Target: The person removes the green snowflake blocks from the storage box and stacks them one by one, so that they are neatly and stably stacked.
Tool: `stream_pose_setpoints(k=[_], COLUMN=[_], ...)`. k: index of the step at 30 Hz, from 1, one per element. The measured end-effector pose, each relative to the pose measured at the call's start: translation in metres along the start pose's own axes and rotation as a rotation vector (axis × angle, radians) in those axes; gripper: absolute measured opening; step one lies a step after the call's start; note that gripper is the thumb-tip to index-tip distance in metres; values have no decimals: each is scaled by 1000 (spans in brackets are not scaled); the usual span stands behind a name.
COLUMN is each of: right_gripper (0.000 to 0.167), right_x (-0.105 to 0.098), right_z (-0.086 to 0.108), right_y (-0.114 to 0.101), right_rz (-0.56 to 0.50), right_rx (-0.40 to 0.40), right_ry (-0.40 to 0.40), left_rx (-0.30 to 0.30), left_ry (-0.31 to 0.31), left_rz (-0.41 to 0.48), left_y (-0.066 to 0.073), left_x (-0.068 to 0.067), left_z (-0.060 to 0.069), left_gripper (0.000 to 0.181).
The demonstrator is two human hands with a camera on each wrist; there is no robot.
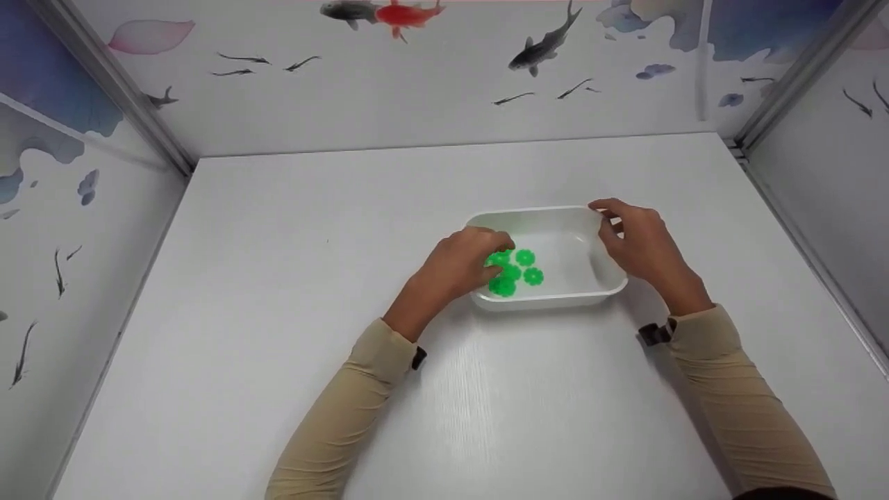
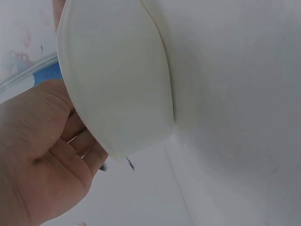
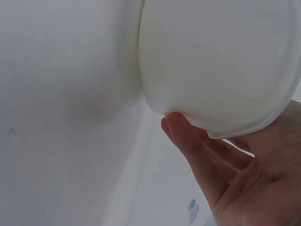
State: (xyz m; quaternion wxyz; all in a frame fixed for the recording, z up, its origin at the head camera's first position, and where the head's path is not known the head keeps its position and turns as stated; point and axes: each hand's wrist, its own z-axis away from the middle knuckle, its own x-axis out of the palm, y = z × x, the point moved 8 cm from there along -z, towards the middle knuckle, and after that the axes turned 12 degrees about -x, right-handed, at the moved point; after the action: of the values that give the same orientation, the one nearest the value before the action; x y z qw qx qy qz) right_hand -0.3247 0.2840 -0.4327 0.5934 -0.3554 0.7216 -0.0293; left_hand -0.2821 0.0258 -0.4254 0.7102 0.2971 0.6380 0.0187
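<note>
A white rectangular plastic container (image 1: 555, 300) with rounded corners stands on the table. Several small green flower-shaped pieces (image 1: 533, 276) lie in its left half, some overlapping. My left hand (image 1: 467, 260) reaches over the container's left end, its bent fingers and thumb apart above the green pieces. In the left wrist view the container's outer wall hides those fingertips, so contact with a piece is not clear. At the far right corner, my right hand (image 1: 642, 243) grips the container's rim. The right wrist view shows one finger of the right hand (image 3: 263, 188) against the outer wall.
The white table (image 1: 278, 312) carries the container right of its middle. A printed back panel (image 1: 444, 83) with fish and side panels (image 1: 62, 243) enclose the table. Each wrist wears a dark band, and beige sleeves cover both forearms.
</note>
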Motion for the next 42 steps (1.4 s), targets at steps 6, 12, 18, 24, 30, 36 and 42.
stream_pose_setpoints(k=[6,12,18,24,30,36,42], right_gripper=[39,40,40,40,39,39,39], right_x=[1,2,2,3,2,2,3], right_z=[0,0,2,2,1,1,1], right_y=[1,3,4,4,3,2,2], right_rz=[11,2,-11,-22,-13,-3,-7], right_rx=[-14,4,24,29,11,3,18], right_ry=[16,6,7,-1,9,14,10], left_rx=[-10,-62,-80,-81,-69,-57,-39], left_ry=[-98,-106,-71,-50,-66,-80,-81], left_rz=[-25,-61,-136,-182,-174,-149,-151], left_y=[7,10,12,12,14,14,15], left_x=[15,23,28,32,31,31,32], left_z=[-12,-20,-26,-27,-26,-26,-25], left_gripper=[35,37,31,25,22,18,33])
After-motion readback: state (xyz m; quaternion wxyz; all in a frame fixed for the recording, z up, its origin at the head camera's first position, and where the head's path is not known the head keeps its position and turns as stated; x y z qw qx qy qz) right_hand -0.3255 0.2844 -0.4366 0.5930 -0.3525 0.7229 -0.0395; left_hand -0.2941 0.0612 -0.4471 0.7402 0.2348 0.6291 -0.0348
